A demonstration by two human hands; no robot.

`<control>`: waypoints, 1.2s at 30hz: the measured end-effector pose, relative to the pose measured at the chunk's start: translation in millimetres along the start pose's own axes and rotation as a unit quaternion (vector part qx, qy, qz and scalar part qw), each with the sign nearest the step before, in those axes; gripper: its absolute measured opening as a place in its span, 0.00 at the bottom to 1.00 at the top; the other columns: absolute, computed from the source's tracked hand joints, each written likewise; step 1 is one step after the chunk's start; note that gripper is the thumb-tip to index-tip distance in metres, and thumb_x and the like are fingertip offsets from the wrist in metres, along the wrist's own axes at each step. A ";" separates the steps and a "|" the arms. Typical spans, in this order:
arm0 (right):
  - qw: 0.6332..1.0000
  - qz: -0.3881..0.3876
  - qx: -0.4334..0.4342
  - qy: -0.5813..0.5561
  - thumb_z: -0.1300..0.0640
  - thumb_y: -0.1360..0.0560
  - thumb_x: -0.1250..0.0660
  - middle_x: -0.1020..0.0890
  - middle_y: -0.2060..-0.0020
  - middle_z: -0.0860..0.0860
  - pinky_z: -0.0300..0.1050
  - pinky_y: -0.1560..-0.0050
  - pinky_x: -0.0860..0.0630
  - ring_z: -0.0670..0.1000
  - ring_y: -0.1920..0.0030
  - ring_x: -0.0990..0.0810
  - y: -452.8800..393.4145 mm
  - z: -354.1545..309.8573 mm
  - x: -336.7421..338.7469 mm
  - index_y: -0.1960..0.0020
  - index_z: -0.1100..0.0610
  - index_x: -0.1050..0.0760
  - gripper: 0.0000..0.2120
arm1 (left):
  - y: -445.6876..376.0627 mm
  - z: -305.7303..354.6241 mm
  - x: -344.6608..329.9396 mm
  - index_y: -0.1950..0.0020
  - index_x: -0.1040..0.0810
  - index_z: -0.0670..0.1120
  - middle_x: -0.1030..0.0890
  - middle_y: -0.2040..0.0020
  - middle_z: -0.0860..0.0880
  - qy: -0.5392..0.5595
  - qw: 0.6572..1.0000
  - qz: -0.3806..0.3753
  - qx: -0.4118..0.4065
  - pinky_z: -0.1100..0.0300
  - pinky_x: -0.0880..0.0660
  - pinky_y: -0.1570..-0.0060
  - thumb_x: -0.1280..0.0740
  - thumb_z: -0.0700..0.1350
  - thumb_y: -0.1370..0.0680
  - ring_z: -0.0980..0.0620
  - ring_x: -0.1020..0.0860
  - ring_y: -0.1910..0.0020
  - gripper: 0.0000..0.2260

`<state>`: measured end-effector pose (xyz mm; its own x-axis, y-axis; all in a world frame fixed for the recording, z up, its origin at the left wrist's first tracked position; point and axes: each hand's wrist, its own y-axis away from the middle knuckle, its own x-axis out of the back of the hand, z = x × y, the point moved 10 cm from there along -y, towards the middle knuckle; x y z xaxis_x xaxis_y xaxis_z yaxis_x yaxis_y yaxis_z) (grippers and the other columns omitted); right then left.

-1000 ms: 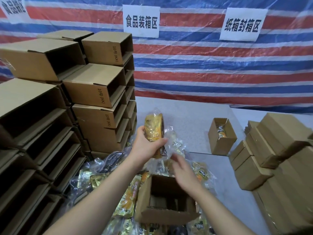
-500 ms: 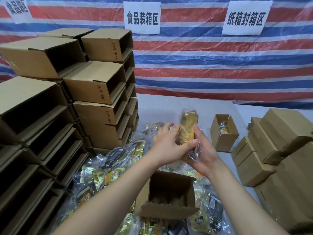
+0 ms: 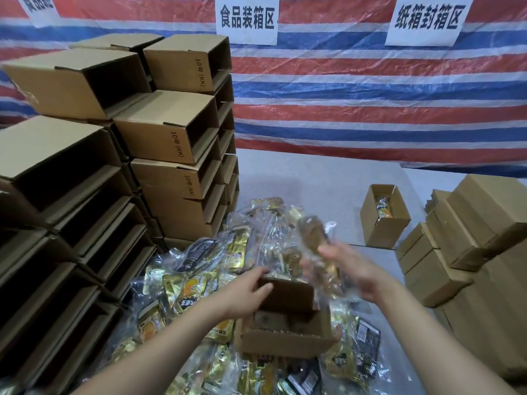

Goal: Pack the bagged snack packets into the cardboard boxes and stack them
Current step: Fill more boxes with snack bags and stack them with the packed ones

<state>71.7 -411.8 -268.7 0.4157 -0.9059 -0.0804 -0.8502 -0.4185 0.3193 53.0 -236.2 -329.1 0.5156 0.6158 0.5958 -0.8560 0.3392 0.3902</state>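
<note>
From the head view we take the open cardboard box (image 3: 285, 323) in front of us as our landmark; it sits on the heap of bagged snack packets (image 3: 199, 283), which spreads around and beneath it across the bench (image 3: 313, 178). Our left hand (image 3: 248, 292) rests on the box's near-left flap, fingers (image 3: 261, 273) loosely curved over the edge, probably to steady the box and keep its mouth open for loading. Our right hand (image 3: 350, 269) is raised just above and to the right of the box, holding a clear-wrapped snack bundle (image 3: 316, 238) tilted toward the opening, we judge for dropping in. That hand and bundle are blurred, so we cannot tell how tightly the fingers close on it. The box's inside is dark and we cannot make out what it holds. Left of the box rise stacks of empty boxes (image 3: 171, 132), cut off by the frame edge; beyond it to the right stands a small open box (image 3: 383, 220) with packets inside, and closed boxes (image 3: 456, 238) are piled farther right.
</note>
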 end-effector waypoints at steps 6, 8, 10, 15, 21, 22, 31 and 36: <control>0.921 -0.103 -0.056 0.373 0.38 0.32 0.30 0.19 0.67 0.41 0.41 0.64 0.27 0.41 0.68 0.23 -14.4 39.3 -46.2 0.55 0.45 0.22 0.13 | 0.6 -13.8 -1.3 0.39 0.27 0.50 0.22 0.42 0.50 0.109 0.994 0.020 -0.011 0.56 0.26 0.41 0.46 0.52 0.14 0.52 0.23 0.42 0.11; 0.897 -0.118 -0.080 0.419 0.38 0.31 0.31 0.20 0.68 0.42 0.41 0.66 0.26 0.42 0.69 0.23 -19.5 49.4 -50.2 0.59 0.44 0.24 0.11 | -0.4 -16.7 -0.3 0.42 0.28 0.50 0.22 0.45 0.51 0.101 0.995 0.020 -0.006 0.56 0.29 0.42 0.47 0.52 0.14 0.53 0.24 0.46 0.11; 0.874 -0.125 -0.109 0.457 0.35 0.33 0.33 0.21 0.69 0.42 0.40 0.67 0.26 0.42 0.70 0.23 -23.2 57.0 -52.2 0.57 0.46 0.24 0.15 | -0.8 -19.3 1.6 0.43 0.28 0.50 0.23 0.48 0.51 0.108 0.994 0.028 -0.005 0.55 0.30 0.43 0.48 0.52 0.14 0.54 0.25 0.49 0.11; 0.777 -0.211 -0.155 0.573 0.37 0.26 0.35 0.18 0.50 0.46 0.49 0.46 0.22 0.50 0.51 0.19 -41.5 94.3 -73.4 0.44 0.45 0.26 0.16 | -1.8 -25.5 3.6 0.46 0.29 0.53 0.24 0.52 0.52 0.131 0.990 0.052 -0.009 0.57 0.28 0.51 0.48 0.52 0.14 0.55 0.25 0.53 0.10; 0.729 -0.236 -0.185 0.616 0.62 0.21 0.35 0.21 0.37 0.57 0.50 0.38 0.27 0.58 0.39 0.22 -54.5 153.2 -96.2 0.24 0.51 0.35 0.27 | -2.2 -29.1 -3.9 0.45 0.29 0.48 0.25 0.55 0.52 0.090 0.994 0.064 -0.024 0.61 0.31 0.54 0.48 0.51 0.14 0.57 0.28 0.56 0.12; 0.750 -0.229 -0.180 0.593 0.59 0.21 0.34 0.21 0.36 0.55 0.50 0.36 0.27 0.57 0.38 0.22 -54.2 150.7 -97.9 0.24 0.51 0.35 0.27 | -1.8 -29.7 -4.3 0.45 0.29 0.48 0.26 0.55 0.53 0.090 0.993 0.067 -0.025 0.60 0.31 0.55 0.48 0.51 0.14 0.58 0.28 0.57 0.11; 0.734 -0.244 -0.192 0.604 0.47 0.18 0.40 0.21 0.37 0.53 0.47 0.39 0.28 0.55 0.40 0.22 -51.7 131.7 -82.9 0.33 0.54 0.24 0.18 | 3.1 -37.7 -0.4 0.50 0.31 0.58 0.25 0.57 0.56 0.105 0.991 0.079 -0.015 0.63 0.33 0.62 0.48 0.53 0.14 0.61 0.27 0.60 0.09; 0.739 -0.245 -0.254 0.575 0.50 0.19 0.42 0.23 0.34 0.59 0.49 0.36 0.28 0.59 0.37 0.23 -49.1 165.5 -96.3 0.32 0.59 0.27 0.20 | 0.5 -36.9 -6.7 0.48 0.30 0.52 0.26 0.59 0.53 0.078 0.994 0.076 -0.029 0.68 0.34 0.65 0.47 0.52 0.14 0.61 0.29 0.63 0.09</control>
<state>20.0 -314.6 -432.9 0.8806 0.1207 0.4583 -0.3983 -0.3354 0.8537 47.7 -213.9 -358.8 0.3721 0.7646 0.5263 -0.9265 0.2719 0.2601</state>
